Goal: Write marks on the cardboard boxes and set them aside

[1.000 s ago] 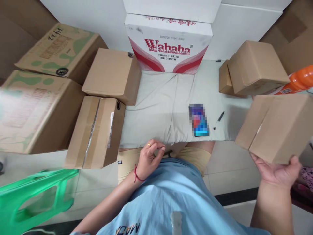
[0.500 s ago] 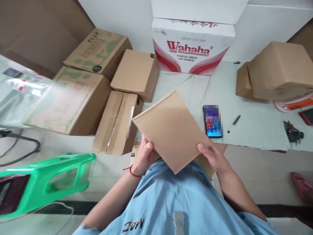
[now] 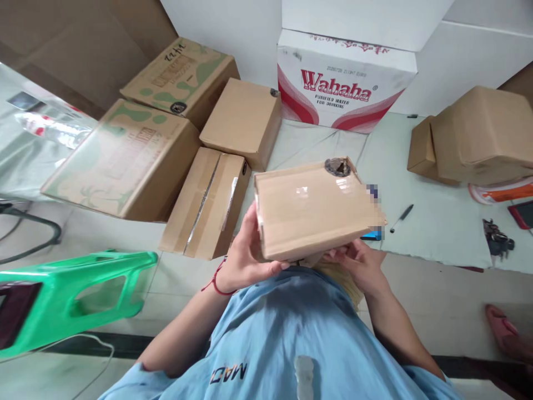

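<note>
A small brown cardboard box (image 3: 312,214) is held tilted in front of my body, above the table's near edge. A dark, torn-looking patch marks its far right corner, and shiny tape reflects light on its upper face. My left hand (image 3: 247,255) grips the near left corner, thumb along the lower edge. Under the near right edge, my right hand (image 3: 360,264) holds the box with bent fingers, partly hidden by it. Behind the box's right end lies a phone (image 3: 373,236), mostly covered from view. A pen (image 3: 402,218) rests just right of it.
Several cardboard boxes (image 3: 239,119) stand together on the left. A white and red Wahaha carton (image 3: 337,94) is at the back. More brown boxes (image 3: 487,136) and keys (image 3: 497,239) lie to the right. A green stool (image 3: 83,278) stands on the floor at left.
The small box has been turned over and round in my hands; a face with a dark corner patch now shows. My left hand has shifted to a corner, my right hand underneath. The view has moved slightly.
</note>
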Demonstrator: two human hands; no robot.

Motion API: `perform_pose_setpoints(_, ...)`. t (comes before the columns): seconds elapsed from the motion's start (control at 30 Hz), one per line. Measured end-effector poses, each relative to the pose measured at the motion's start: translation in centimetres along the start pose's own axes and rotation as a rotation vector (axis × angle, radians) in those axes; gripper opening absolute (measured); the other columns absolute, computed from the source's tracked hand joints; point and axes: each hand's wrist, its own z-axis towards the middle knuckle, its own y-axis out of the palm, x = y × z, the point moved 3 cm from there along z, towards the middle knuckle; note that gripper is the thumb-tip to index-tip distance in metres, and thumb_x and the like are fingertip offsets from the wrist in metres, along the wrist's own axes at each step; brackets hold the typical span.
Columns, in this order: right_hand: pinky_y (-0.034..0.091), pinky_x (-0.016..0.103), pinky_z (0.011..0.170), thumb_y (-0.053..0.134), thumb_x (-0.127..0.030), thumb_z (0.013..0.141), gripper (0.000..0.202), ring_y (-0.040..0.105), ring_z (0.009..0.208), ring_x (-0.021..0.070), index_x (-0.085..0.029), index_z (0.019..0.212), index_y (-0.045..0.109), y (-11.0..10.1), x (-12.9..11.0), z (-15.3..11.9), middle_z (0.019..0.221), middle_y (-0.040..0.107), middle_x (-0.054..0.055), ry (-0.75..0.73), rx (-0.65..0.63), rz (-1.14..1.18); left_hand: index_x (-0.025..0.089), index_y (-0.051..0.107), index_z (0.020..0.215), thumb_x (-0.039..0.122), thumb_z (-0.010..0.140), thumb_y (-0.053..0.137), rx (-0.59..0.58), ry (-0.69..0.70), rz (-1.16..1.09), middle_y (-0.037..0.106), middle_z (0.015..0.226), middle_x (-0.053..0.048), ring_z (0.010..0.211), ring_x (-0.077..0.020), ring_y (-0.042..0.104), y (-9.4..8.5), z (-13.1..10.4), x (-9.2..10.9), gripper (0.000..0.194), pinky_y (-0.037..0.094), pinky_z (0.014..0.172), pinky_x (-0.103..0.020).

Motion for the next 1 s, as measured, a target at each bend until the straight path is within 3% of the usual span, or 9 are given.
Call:
perform_pose_setpoints(0.1, 0.065, 0.044, 0.097, 0.095, -0.055, 0.077, 0.053, 0.072, 0.116, 0.0285, -0.028, 0.119, 0.076, -0.1, 0.6, 0.4, 0.115, 0.079, 0.007, -0.052, 0.059, -0.117, 0.030, 0.036, 0.174, 0.063, 0.077, 0.097, -0.030, 0.105, 0.082, 0.046, 0.170, -0.020, 0.160, -0.0451, 0.044, 0.5, 0.8, 0.6, 0.119, 0.041, 0.132, -0.064)
perform_pose_setpoints(0.23, 0.063, 0.048, 0.103, 0.093, -0.054, 0.079, 0.048, 0.073, 0.124, 0.0324, -0.028, 0.117, 0.077, 0.0, 0.9, 0.5, 0.128, 0.079, 0.010, -0.124, 0.113, -0.148, 0.032, 0.043, 0.172, 0.057, 0.073, 0.101, 0.019, 0.188, 0.205, 0.052, 0.164, -0.019, 0.158, -0.0460, 0.045, 1.2, 1.4, 2.8, 0.118, 0.038, 0.131, -0.068)
perform_pose_setpoints(0.33, 0.057, 0.050, 0.116, 0.090, -0.049, 0.084, 0.048, 0.068, 0.138, 0.0314, -0.032, 0.126, 0.074, -0.2, 0.7, 0.5, 0.142, 0.076, 0.006, -0.240, 0.202, -0.072, 0.030, 0.060, 0.160, 0.054, 0.065, 0.106, 0.081, 0.124, 0.273, 0.056, 0.160, -0.018, 0.153, -0.0491, 0.050, 1.2, 2.1, 4.6, 0.108, 0.040, 0.128, -0.070)
perform_pose_setpoints(0.43, 0.050, 0.051, 0.125, 0.091, -0.049, 0.084, 0.049, 0.062, 0.146, 0.0311, -0.033, 0.127, 0.074, -0.6, 0.8, 0.9, 0.145, 0.075, 0.005, -0.294, 0.319, -0.033, 0.026, 0.071, 0.149, 0.055, 0.066, 0.105, 0.010, 0.040, 0.170, 0.064, 0.153, -0.019, 0.144, -0.0484, 0.059, 0.9, 3.1, 5.3, 0.094, 0.047, 0.124, -0.066)
perform_pose_setpoints(0.57, 0.061, 0.051, 0.104, 0.090, -0.063, 0.079, 0.050, 0.073, 0.121, 0.0334, -0.028, 0.111, 0.076, -0.7, 1.4, 2.0, 0.116, 0.082, 0.008, -0.136, 0.358, 0.010, 0.023, 0.070, 0.149, 0.045, 0.083, 0.095, -0.006, -0.166, 0.019, 0.075, 0.139, -0.015, 0.127, -0.0358, 0.072, -0.3, 4.1, 3.9, 0.074, 0.060, 0.109, -0.047)
perform_pose_setpoints(0.67, 0.062, 0.045, 0.087, 0.085, -0.073, 0.080, 0.054, 0.074, 0.099, 0.0285, -0.026, 0.107, 0.077, -0.4, 1.0, 2.7, 0.102, 0.081, 0.007, -0.085, 0.303, 0.003, 0.019, 0.084, 0.118, 0.056, 0.085, 0.091, 0.021, -0.383, 0.053, 0.082, 0.105, -0.010, 0.095, -0.0257, 0.075, -1.1, 4.2, 2.2, 0.051, 0.061, 0.080, -0.032)
perform_pose_setpoints(0.77, 0.061, 0.041, 0.086, 0.087, -0.073, 0.078, 0.056, 0.072, 0.093, 0.0245, -0.026, 0.107, 0.078, 0.0, 0.2, 3.1, 0.100, 0.080, 0.005, -0.066, 0.257, 0.010, 0.017, 0.086, 0.095, 0.068, 0.083, 0.088, 0.077, -0.496, 0.052, 0.077, 0.080, -0.005, 0.072, -0.0180, 0.067, -1.2, 3.9, 1.5, 0.052, 0.051, 0.062, -0.026)
perform_pose_setpoints(0.9, 0.063, 0.042, 0.096, 0.091, -0.068, 0.077, 0.067, 0.075, 0.108, 0.0259, -0.028, 0.128, 0.075, 0.5, -0.4, 3.1, 0.121, 0.082, 0.005, -0.036, 0.289, 0.024, 0.017, 0.088, 0.101, 0.068, 0.087, 0.085, 0.080, -0.550, -0.110, 0.080, 0.084, -0.007, 0.073, -0.0187, 0.071, -0.5, 3.1, 1.3, 0.053, 0.057, 0.065, -0.026)
perform_pose_setpoints(1.0, 0.062, 0.045, 0.106, 0.093, -0.061, 0.077, 0.065, 0.074, 0.124, 0.0296, -0.029, 0.130, 0.076, 0.5, -0.2, 3.0, 0.133, 0.081, 0.005, -0.043, 0.259, 0.003, 0.018, 0.088, 0.111, 0.059, 0.091, 0.085, 0.038, -0.517, -0.217, 0.086, 0.101, -0.011, 0.091, -0.0262, 0.080, -0.3, 2.6, 1.1, 0.045, 0.066, 0.083, -0.036)
